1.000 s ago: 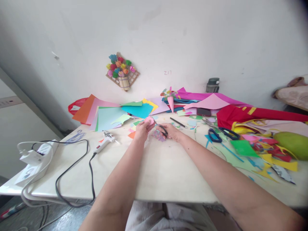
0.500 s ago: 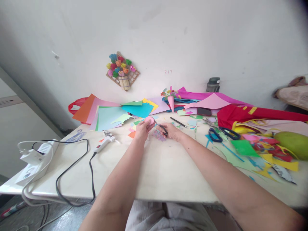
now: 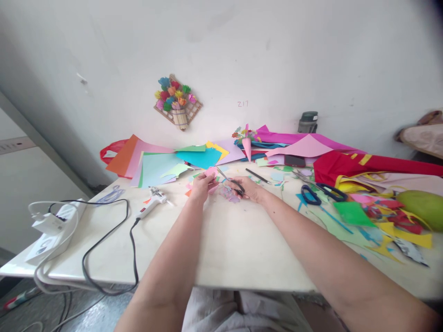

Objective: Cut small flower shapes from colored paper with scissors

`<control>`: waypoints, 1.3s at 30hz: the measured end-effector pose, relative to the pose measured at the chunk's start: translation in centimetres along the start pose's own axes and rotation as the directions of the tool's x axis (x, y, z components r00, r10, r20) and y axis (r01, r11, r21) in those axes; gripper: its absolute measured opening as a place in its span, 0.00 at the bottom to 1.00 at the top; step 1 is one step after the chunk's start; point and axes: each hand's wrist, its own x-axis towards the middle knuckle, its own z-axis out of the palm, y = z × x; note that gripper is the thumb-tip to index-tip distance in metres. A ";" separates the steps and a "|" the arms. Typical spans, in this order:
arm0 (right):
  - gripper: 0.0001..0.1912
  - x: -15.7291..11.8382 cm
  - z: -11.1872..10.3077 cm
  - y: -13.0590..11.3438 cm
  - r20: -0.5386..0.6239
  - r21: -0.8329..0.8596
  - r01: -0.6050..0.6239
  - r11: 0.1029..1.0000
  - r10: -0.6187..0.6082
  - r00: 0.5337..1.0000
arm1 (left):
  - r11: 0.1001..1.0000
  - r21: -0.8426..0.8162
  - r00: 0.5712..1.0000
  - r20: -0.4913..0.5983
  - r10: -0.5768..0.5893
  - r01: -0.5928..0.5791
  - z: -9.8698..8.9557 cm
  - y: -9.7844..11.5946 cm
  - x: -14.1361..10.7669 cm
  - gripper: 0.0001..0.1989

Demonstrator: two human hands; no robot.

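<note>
A small piece of pink paper (image 3: 211, 171) is pinched in the fingers of my left hand (image 3: 202, 185), above the middle of the table. My right hand (image 3: 248, 189) grips a pair of dark-handled scissors (image 3: 236, 185). Their blades point up and left toward the paper's right edge; whether they touch it I cannot tell. Beneath and between my hands lie small paper scraps (image 3: 230, 194), some of them purple.
To the left, a hot glue gun (image 3: 151, 206) rests with its black cord running to a power strip (image 3: 51, 235). Colored sheets (image 3: 162, 168) line the wall. On the right are blue-handled scissors (image 3: 310, 195), a black pen (image 3: 258, 176), a green fruit (image 3: 420, 210) and a paper cone bouquet (image 3: 247, 146).
My left hand has shifted slightly left with the pink paper, which has turned in its fingers. The scissors have come away a little from the paper, and their handles look wider apart.
</note>
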 end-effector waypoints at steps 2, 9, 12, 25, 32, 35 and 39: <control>0.10 0.1 -0.4 0.1 0.006 -0.008 0.012 1.000 -0.012 1.000 | 1.000 0.013 0.999 0.045 0.007 -0.007 -0.3 0.0 0.1 0.15; 0.13 0.7 -1.0 0.9 0.014 -0.037 0.050 0.998 -0.049 0.999 | 0.999 0.037 0.993 0.117 -0.020 0.016 -0.2 0.4 -0.4 0.13; 0.13 0.9 -1.0 1.1 0.006 -0.055 0.048 0.997 -0.048 0.999 | 0.998 0.038 0.991 0.120 -0.055 0.050 0.1 0.5 -0.6 0.11; 0.13 0.5 -0.1 0.6 -0.031 -0.080 0.057 0.995 -0.060 0.998 | 0.985 -0.104 0.986 0.102 -0.128 0.139 1.4 0.4 -1.0 0.07; 0.13 -0.1 0.2 0.0 -0.058 -0.083 0.059 0.995 -0.064 0.996 | 0.984 -0.120 0.988 0.090 -0.122 0.132 1.5 0.3 -1.0 0.07; 0.13 0.0 0.2 0.0 -0.063 -0.077 0.056 0.995 -0.061 0.996 | 0.985 -0.116 0.989 0.093 -0.116 0.126 1.6 0.2 -0.9 0.08; 0.13 0.0 0.3 0.0 -0.069 -0.073 0.054 0.996 -0.059 0.996 | 0.986 -0.113 0.990 0.077 -0.116 0.124 1.6 0.2 -1.0 0.07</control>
